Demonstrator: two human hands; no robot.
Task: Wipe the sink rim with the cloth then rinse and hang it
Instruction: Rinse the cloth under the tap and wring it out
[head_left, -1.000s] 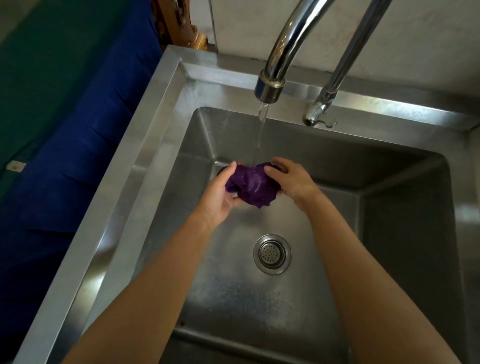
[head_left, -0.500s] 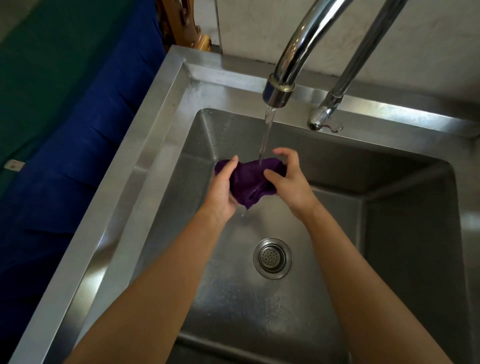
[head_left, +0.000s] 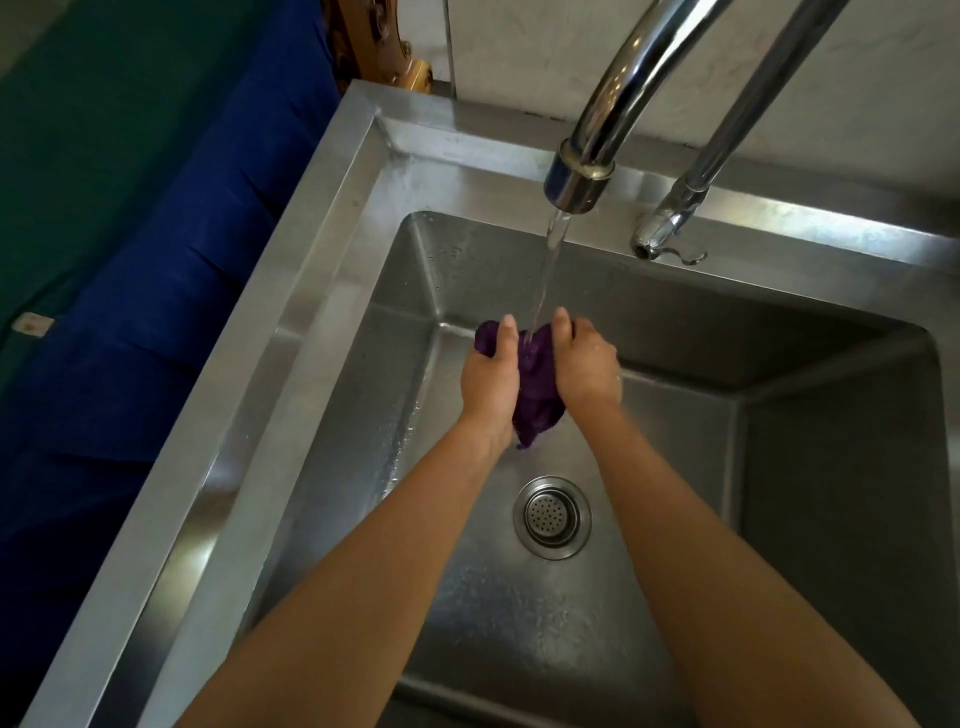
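A purple cloth (head_left: 535, 395) is bunched between my two hands over the steel sink basin, under the running stream of water (head_left: 548, 270) from the curved tap (head_left: 587, 166). My left hand (head_left: 491, 384) clasps its left side, thumb up. My right hand (head_left: 587, 371) presses its right side. A tail of the cloth hangs down below my palms. The sink rim (head_left: 322, 244) runs along the left and back.
A round strainer drain (head_left: 552, 517) sits in the basin floor below my hands. A second, thinner spout (head_left: 675, 218) with a small hook stands right of the tap. Blue and green fabric (head_left: 156, 208) lies left of the sink. A pale wall is behind.
My hands have closed together, squeezing the spread cloth into a narrow vertical bunch under the stream. The view has shifted slightly.
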